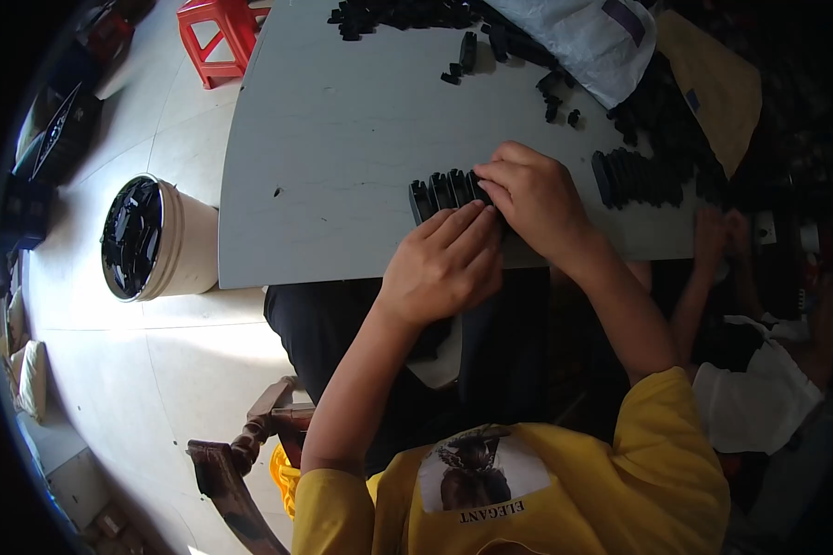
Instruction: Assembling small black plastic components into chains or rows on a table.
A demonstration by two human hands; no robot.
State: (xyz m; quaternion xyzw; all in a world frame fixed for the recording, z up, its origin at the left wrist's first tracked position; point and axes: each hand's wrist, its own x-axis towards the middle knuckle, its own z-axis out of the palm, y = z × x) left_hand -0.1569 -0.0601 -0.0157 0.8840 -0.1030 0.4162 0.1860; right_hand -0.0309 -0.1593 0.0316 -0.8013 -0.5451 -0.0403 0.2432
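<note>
Near the table's front edge, a short row of black plastic parts [442,189] stands side by side. My left hand [446,262] lies against the near side of the row, its fingers bent and pressed together on the parts. Over the row's right end is my right hand [532,199], thumb and forefinger pinched on the end black part. The hands hide the row's right end and near face. Farther right, a longer row of similar black parts [634,178] stands on the grey table [333,139].
Loose black pieces [403,14] are heaped at the far edge. A white plastic bag [588,42] and brown paper [713,83] lie at the far right. Left on the floor are a white bucket [185,240] of black pieces and a red stool [220,42]. Another person's hands [720,231] show at right.
</note>
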